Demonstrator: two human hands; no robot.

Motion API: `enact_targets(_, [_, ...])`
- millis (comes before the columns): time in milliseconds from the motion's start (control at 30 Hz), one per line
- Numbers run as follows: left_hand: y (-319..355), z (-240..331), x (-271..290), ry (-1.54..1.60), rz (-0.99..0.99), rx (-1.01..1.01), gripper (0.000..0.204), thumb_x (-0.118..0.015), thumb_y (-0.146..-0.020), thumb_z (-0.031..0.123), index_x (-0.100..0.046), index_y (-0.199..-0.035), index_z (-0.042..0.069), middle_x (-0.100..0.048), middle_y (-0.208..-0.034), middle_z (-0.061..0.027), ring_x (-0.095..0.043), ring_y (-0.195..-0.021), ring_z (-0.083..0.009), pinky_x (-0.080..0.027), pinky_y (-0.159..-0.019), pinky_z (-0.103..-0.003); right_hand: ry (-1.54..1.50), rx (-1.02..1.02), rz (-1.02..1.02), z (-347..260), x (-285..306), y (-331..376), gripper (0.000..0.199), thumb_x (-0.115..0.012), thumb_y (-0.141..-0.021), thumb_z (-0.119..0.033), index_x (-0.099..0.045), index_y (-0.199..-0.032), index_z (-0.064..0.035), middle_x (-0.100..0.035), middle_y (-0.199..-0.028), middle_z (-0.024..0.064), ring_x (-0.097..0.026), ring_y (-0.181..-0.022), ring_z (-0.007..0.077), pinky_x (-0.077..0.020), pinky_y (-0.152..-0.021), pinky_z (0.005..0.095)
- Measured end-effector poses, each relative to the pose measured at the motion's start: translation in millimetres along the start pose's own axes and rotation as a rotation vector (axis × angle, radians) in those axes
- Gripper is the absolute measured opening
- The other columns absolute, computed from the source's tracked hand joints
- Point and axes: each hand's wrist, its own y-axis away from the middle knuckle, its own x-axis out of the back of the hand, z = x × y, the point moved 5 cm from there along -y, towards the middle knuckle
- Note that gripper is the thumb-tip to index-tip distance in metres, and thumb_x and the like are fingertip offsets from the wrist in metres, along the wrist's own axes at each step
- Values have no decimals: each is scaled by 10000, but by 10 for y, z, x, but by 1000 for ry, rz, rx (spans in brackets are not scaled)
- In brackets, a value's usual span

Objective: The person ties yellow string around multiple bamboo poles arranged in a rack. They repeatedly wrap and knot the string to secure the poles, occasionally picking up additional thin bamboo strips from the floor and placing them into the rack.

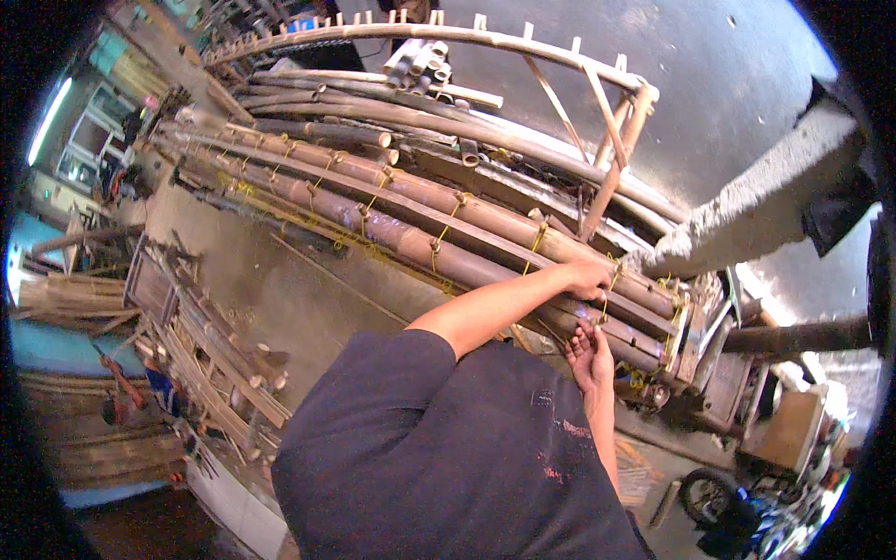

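The bundle of bamboo poles (439, 219) runs long across the middle of the view, brown stalks laid side by side and bound at intervals with yellow ties (437, 245). The left hand (586, 277) rests on top of the bundle near its right end, fingers curled down over a pole in a loose grasp, just beside one of the yellow ties. The right hand (590, 359) sits just below the bundle at the same end, palm turned up, fingers bent inward; it seems to touch the underside of the lowest pole, though the angle makes it hard to tell whether it grips anything. Both forearms reach up to the bundle over a dark blue shirt (448, 457). Above the bundle lies a loose heap of greyer bamboo poles (373, 103), and beyond that a pale curved bamboo frame (523, 42) with short upright pegs. Left of the bundle stand stacked wooden frames (201, 345).
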Motion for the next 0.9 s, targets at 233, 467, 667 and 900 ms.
enact_targets(233, [181, 493, 98, -231, 161, -46, 173, -650, -711, 153, -634, -876, 106, -670, -807, -184, -660, -804, -387, -509, -685, -502, 98, -15, 20, 15, -56, -23, 315, -523, -976, -351, -584, -1177, -116, -642, -909, 3, -585, -803, 126, -474, -770, 305])
enact_targets(467, [208, 319, 82, -186, 136, -143, 127, -636, -776, 198, -612, -848, 96, -667, -766, -168, -659, -764, -383, -504, -670, -503, 185, -50, 8, 122, -255, 28, 309, -509, -984, -352, -596, -1167, -120, -632, -896, -2, -569, -782, 124, -466, -751, 304])
enact_targets(667, [88, 230, 23, -175, 79, -226, 163, -653, -796, 239, -602, -779, 86, -657, -747, -147, -649, -759, -377, -498, -674, -492, 199, -61, 27, 114, -184, 24, 307, -504, -985, -353, -599, -1160, -118, -623, -877, -7, -562, -770, 129, -474, -794, 316])
enact_targets(900, [28, 241, 55, -128, 83, -264, 195, -632, -826, 294, -624, -844, 100, -646, -728, -169, -642, -735, -407, -493, -652, -524, 192, -86, 30, 162, -14, -28, 293, -572, -948, -361, -623, -1130, -137, -637, -873, -31, -568, -773, 111, -465, -765, 302])
